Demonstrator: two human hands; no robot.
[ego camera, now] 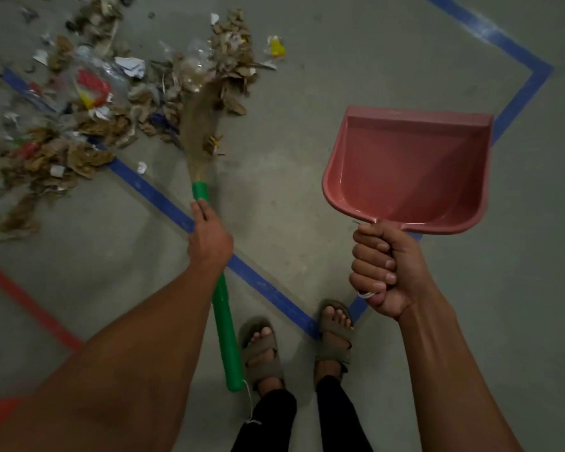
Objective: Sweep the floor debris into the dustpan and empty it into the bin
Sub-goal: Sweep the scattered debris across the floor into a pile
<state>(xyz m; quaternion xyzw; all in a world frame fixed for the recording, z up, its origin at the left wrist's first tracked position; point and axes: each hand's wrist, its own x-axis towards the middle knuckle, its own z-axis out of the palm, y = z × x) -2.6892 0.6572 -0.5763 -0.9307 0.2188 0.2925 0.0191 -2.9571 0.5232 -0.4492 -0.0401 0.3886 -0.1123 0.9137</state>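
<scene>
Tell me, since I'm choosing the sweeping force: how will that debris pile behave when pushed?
The debris pile looks like dry leaves, paper scraps and plastic wrappers, so probably light and easily scattered. The broom bristles look soft; thin wrappers may slip beneath them.

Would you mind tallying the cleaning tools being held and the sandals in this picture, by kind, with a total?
Brooms: 1, the green-handled broom, gripped by the left hand.
Dustpans: 1, the pink dustpan, held off the floor by the right hand.
Sandals: 2, the left sandal and the right sandal.
Total: 4
</scene>
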